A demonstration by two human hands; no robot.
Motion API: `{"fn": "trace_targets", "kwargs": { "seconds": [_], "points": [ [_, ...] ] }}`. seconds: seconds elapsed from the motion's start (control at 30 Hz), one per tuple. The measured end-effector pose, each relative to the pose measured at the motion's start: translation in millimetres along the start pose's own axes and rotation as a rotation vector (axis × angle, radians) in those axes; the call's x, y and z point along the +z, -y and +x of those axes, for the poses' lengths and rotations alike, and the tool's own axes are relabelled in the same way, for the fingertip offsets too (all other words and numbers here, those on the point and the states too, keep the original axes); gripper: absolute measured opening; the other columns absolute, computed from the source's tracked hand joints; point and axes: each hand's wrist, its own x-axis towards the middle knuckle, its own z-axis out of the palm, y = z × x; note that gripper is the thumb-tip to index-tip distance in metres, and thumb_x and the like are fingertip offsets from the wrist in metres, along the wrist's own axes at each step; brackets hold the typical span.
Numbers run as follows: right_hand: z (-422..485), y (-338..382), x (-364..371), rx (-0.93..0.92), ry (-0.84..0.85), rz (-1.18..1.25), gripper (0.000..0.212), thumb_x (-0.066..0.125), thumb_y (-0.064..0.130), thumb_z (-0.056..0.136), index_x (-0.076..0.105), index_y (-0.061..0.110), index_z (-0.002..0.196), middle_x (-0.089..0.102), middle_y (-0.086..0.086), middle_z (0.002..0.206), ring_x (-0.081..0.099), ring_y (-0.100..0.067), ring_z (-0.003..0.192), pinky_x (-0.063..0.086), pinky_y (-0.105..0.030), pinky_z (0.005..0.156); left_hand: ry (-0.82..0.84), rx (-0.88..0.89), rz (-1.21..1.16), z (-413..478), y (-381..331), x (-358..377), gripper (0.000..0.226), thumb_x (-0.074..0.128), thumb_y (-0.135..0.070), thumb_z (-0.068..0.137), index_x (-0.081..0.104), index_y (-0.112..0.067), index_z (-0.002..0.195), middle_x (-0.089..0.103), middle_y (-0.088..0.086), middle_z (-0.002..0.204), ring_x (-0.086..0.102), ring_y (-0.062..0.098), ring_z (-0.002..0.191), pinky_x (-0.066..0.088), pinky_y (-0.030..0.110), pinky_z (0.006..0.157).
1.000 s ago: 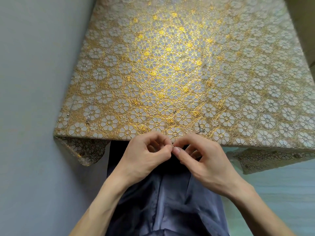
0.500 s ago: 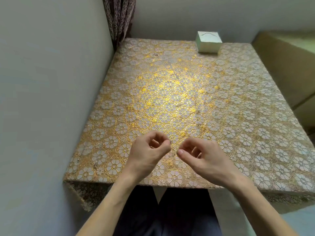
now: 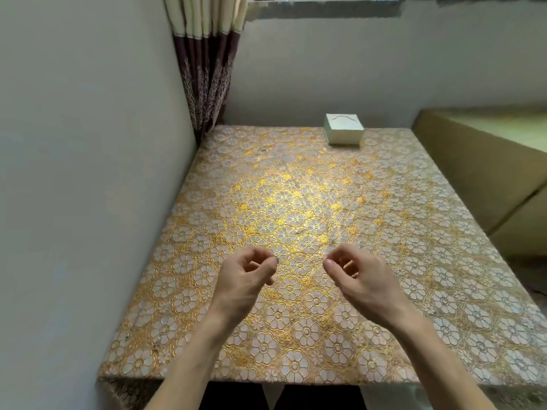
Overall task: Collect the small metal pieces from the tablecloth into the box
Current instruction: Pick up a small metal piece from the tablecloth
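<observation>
A gold flower-patterned tablecloth (image 3: 296, 202) covers the table. At its far edge stands a small white box (image 3: 343, 133), lid closed as far as I can tell. Tiny metal pieces lie scattered on the cloth: one near the front left corner (image 3: 155, 346), another beside it (image 3: 127, 337), and a faint one far back (image 3: 262, 149). My left hand (image 3: 247, 276) hovers above the near middle of the cloth, fingers curled, thumb tip against the index finger. My right hand (image 3: 355, 276) hovers beside it, also curled. I see nothing held in either hand.
A grey wall (image 3: 88, 173) runs along the table's left side, with a curtain (image 3: 207, 69) in the far corner. A tan piece of furniture (image 3: 488, 173) stands to the right. My dark-clothed legs (image 3: 281, 398) are under the front edge.
My view has lifted from the front edge to the whole table, bringing the box into sight. My hands, fingertips together a second ago, have drawn apart and moved out over the cloth.
</observation>
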Motion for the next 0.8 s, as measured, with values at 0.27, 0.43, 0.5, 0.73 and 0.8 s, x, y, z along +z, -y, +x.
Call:
{"fn": "trace_targets", "kwargs": {
  "seconds": [0.27,0.43,0.5,0.73,0.8],
  "points": [
    [-59.7,-49.6,44.4,-0.055,-0.070,-0.203,0.006,0.064,0.031,0.092,0.066,0.026,0.094,0.062,0.013,0.093,0.060,-0.008,0.085,0.054,-0.028,0.075,-0.039,0.008,0.264,-35.9,50.3,13.6,0.010,0.075,-0.030,0.080,0.070,-0.023,0.075,0.070,-0.013,0.080,0.062,0.002,0.074,0.048,0.013,0.072],
    [-59.7,-56.4,42.6,-0.039,-0.132,-0.194,0.012,0.070,0.012,0.091,0.069,0.018,0.102,0.065,0.006,0.096,0.063,-0.016,0.083,0.059,-0.037,0.071,-0.009,-0.056,0.103,-47.6,53.4,19.2,0.031,0.069,-0.050,0.070,0.072,-0.020,0.077,0.070,-0.012,0.077,0.060,0.001,0.073,0.048,0.018,0.076],
    [-49.6,-55.3,33.7,-0.047,-0.170,-0.158,0.016,0.067,0.009,0.093,0.070,0.015,0.107,0.063,0.008,0.099,0.064,-0.014,0.084,0.060,-0.035,0.073,-0.015,-0.099,0.016,-41.6,50.4,16.1,0.035,0.070,-0.056,0.066,0.074,-0.024,0.081,0.070,-0.010,0.079,0.062,0.007,0.078,0.053,0.028,0.080],
    [-10.4,-31.0,3.1,-0.072,-0.298,-0.134,0.017,0.060,0.008,0.098,0.068,0.011,0.113,0.059,0.008,0.101,0.056,-0.006,0.083,0.043,0.001,0.075,-0.009,-0.079,-0.104,-9.7,10.5,18.1,0.005,0.072,-0.017,0.087,0.070,-0.013,0.086,0.067,-0.004,0.082,0.064,0.004,0.078,0.053,0.014,0.077],
    [1.5,-25.4,-5.0,-0.085,-0.356,-0.108,0.018,0.059,0.007,0.099,0.068,0.010,0.114,0.057,0.009,0.102,0.057,-0.006,0.084,0.044,-0.001,0.075,0.001,-0.026,-0.066,3.1,-2.4,18.9,0.002,0.068,-0.012,0.089,0.069,-0.011,0.088,0.067,-0.005,0.081,0.064,0.001,0.077,0.053,0.013,0.077]
  ]
}}
